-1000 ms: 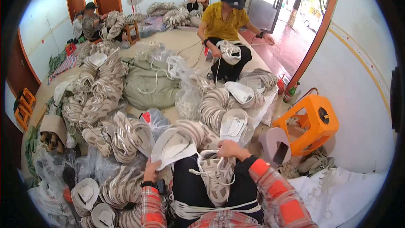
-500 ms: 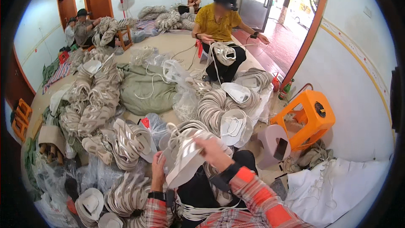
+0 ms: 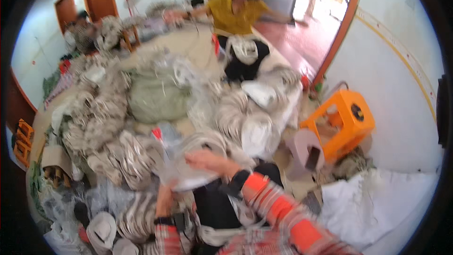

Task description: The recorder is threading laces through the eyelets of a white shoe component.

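Between my hands a pale beige-and-white shoe upper lies tilted over my dark-trousered lap, blurred by motion. Across its top reaches my right hand, fingers stretched out to the left and lying flat above it. My left hand is at the upper's left lower edge; its fingers are smeared, so their grip does not show. Right behind the upper is a curved stack of beige uppers. White laces lie across my lap. More stacked uppers stand beside my left forearm.
Piled uppers and a green sack cover the floor ahead. At right stand an orange stool, a pale purple stool with a phone on it, and white cloth. A person in a yellow top sits opposite.
My right hand has moved left and up with its fingers straightened; the upper has tipped lower and flatter. My left hand has shifted slightly left and down. The person opposite has spread both arms.
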